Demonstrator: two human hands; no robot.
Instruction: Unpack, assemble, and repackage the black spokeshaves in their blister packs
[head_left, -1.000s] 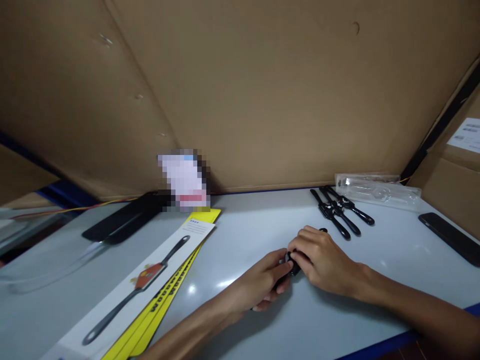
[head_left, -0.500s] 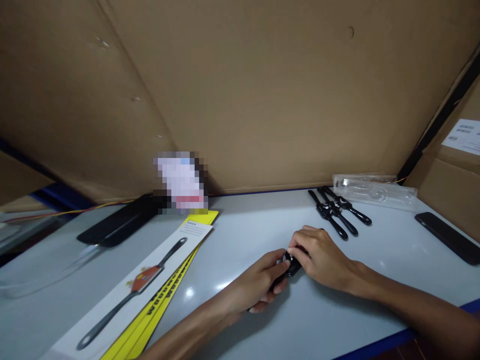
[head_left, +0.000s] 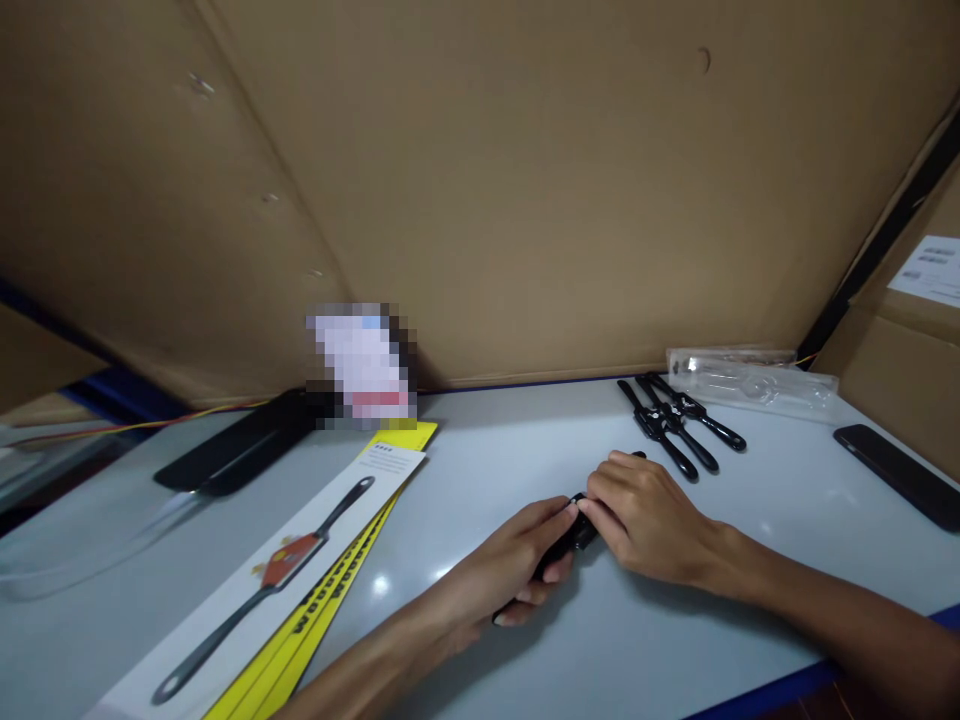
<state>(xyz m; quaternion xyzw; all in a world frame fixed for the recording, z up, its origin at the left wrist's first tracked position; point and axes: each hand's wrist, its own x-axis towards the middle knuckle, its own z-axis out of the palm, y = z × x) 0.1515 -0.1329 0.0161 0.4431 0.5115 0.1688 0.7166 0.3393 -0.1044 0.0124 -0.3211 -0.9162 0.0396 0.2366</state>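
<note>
Both my hands meet over a slim black tool [head_left: 576, 534] lying on the pale table [head_left: 480, 470]. My left hand [head_left: 517, 565] is closed around its near end, fingers curled under it. My right hand [head_left: 645, 515] is closed over its far end, thumb and fingertips pinching near the middle. Only a short piece of the tool shows between the hands, plus a tip beyond my right knuckles.
Three similar black tools [head_left: 679, 425] lie at the back right beside a clear plastic package [head_left: 750, 378]. A dark phone [head_left: 896, 473] lies far right. White and yellow packaging cards [head_left: 285, 585] with a spatula picture lie at left, black trays [head_left: 240, 445] behind. Cardboard walls surround the table.
My hands have shifted slightly on the black tool; the round middle part seen between them half a second ago is now covered by my fingers.
</note>
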